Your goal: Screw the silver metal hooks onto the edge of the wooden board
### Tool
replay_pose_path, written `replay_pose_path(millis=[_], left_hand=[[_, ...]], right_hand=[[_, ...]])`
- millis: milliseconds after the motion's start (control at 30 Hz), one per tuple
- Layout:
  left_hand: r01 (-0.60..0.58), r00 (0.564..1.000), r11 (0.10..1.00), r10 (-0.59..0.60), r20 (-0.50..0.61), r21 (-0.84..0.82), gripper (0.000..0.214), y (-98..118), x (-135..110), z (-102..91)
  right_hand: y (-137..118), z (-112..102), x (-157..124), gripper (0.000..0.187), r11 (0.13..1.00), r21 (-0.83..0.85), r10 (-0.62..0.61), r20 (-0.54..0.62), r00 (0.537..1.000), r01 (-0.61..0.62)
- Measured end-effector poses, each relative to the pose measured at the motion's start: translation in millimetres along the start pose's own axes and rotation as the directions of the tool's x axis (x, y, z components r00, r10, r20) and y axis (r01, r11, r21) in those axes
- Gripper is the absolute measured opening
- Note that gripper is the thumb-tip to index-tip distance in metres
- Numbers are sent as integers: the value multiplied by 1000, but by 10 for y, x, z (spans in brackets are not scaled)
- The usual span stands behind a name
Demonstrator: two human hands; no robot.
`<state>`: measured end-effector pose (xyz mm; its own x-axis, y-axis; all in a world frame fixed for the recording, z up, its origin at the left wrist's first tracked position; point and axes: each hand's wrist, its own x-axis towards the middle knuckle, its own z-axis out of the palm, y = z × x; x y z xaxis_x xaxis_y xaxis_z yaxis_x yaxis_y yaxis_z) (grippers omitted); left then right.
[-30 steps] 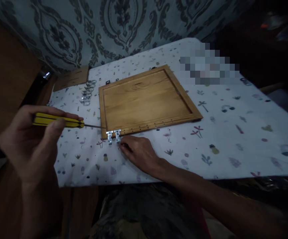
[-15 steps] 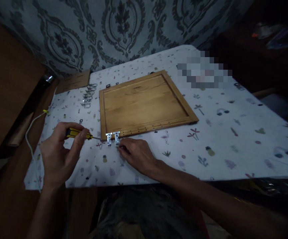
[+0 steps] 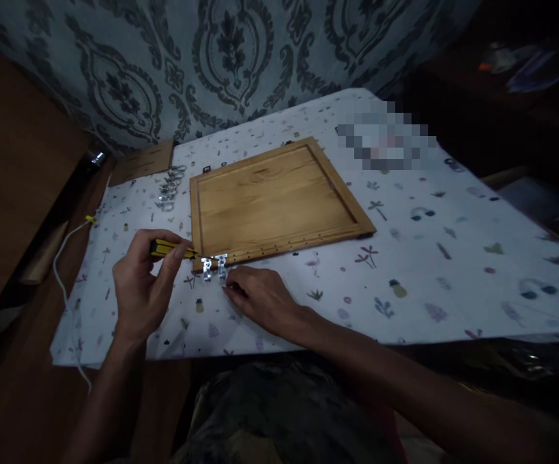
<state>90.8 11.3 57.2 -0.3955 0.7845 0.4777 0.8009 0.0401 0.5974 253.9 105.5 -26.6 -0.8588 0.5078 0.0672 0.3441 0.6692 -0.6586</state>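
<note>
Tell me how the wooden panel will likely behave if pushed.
The wooden panel should stay stiff, being a flat, framed board. Lying broad side down on the printed table cover, it seems unlikely to roll or tip. The two metal clips jutting past its near edge might snag the cover.

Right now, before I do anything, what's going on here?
A person's left hand holds a screwdriver, pointed toward two metal clips at the panel's near left corner. The right hand is at the right-hand clip; whether it grips it is unclear. The panel lies on a patterned cloth. Left of it are more metal pieces and some cardboard.
</note>
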Motion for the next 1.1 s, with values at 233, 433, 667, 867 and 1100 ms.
replay_pose_path(millis=[233, 433, 667, 867, 1100], left_hand=[[-11, 998, 1000, 10, 61, 16, 17, -33, 30, 53], [-35, 997, 999, 33, 75, 27, 12, -9, 49, 76], [-43, 994, 998, 39, 98, 39, 12, 1, 56, 62], [-74, 987, 991, 56, 151, 113, 10, 37, 128, 27], [-54, 987, 943, 0, 163, 329, 31, 51, 330, 56]], right_hand=[[-30, -42, -7, 14, 999, -30, 22, 45, 999, -21], [-42, -55, 1, 14, 1000, -6, 28, 51, 998, -27], [-12, -15, -4, 12, 1000, 2, 16, 19, 1000, -16], [-33, -29, 6, 14, 999, -17, 33, 42, 999, -32], [-46, -60, 14, 17, 998, -52, 49, 89, 995, -45]])
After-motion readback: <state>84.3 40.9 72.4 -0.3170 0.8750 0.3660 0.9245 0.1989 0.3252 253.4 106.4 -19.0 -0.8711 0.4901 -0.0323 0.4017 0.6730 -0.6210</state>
